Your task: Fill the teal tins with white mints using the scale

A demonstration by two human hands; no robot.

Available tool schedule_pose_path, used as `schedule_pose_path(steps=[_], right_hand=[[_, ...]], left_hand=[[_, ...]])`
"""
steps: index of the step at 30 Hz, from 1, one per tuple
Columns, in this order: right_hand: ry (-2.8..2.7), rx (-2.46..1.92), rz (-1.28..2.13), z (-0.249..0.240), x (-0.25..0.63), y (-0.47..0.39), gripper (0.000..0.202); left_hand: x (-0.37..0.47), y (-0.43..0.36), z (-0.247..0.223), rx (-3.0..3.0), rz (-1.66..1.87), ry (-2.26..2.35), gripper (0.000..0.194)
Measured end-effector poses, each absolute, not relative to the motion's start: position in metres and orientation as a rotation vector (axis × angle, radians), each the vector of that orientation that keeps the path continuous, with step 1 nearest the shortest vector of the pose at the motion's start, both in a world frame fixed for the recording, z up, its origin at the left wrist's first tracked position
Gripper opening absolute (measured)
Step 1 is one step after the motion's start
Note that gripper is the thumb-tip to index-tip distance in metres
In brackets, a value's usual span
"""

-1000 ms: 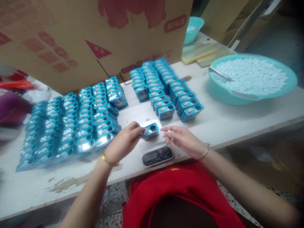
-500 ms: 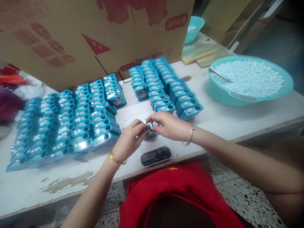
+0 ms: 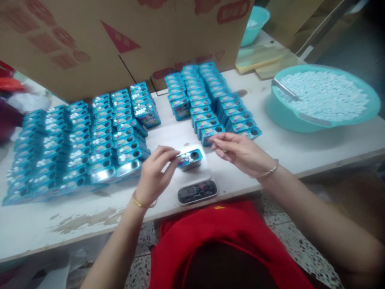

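At blue box (image 3: 190, 160), 9 o'clock side: left hand (image 3: 156, 173) grips its end; 2 o'clock: right hand (image 3: 244, 154) closed, contents unclear.

A pale, stained worktop (image 3: 240, 160) — speckled tile floor (image 3: 297, 237) beneath — stands before a large printed cardboard carton (image 3: 126, 44).

Black display (image 3: 189, 192) unreadable; cardboard box (image 3: 180, 40) cut off by top edge.

Carton (image 3: 180, 36), far: red printing (image 3: 233, 11) and triangle (image 3: 120, 38), too blurred to read
Blue packs (image 3: 180, 106), left and right: lettering (image 3: 149, 117) illegible
Scale (image 3: 192, 177), near: panel marks (image 3: 197, 192) illegible
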State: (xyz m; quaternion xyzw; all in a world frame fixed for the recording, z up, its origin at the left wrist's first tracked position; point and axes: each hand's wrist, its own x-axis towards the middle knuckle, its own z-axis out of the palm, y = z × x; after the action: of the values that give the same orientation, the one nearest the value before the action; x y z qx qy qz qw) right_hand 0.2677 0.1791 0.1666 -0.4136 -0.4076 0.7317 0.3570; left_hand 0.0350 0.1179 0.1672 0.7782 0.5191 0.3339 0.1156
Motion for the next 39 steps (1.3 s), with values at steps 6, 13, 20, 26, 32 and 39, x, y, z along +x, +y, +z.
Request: schedule_pose_path(steps=[6, 13, 20, 26, 32, 39], right_hand=[[-0.609, -1.287, 1.866, 0.108, 0.320, 0.143, 0.008], [-0.485, -1.305, 1.984, 0.088, 0.325, 0.110, 0.019], [-0.682, -1.170, 2.053, 0.103, 0.298, 0.113, 0.026], [-0.878, -1.177, 2.005, 0.116, 0.274, 0.118, 0.031], [-1.566, -1.230, 1.264, 0.143, 0.251, 0.129, 0.024], [-2.139, -1.227, 0.671, 0.152, 0.223, 0.138, 0.016]], left_hand=[[0.016, 0.106, 0.168, 2.205, 1.001, 1.734, 0.015], [0.015, 0.103, 0.170, 2.200, 0.940, 1.764, 0.018], [0.027, 0.110, 0.179, 2.299, 0.738, 1.572, 0.022], [0.034, 0.117, 0.180, 2.333, 0.642, 1.439, 0.028], [0.037, 0.123, 0.181, 2.347, 0.551, 1.416, 0.026], [0.042, 0.132, 0.179, 2.406, 0.483, 1.363, 0.021]])
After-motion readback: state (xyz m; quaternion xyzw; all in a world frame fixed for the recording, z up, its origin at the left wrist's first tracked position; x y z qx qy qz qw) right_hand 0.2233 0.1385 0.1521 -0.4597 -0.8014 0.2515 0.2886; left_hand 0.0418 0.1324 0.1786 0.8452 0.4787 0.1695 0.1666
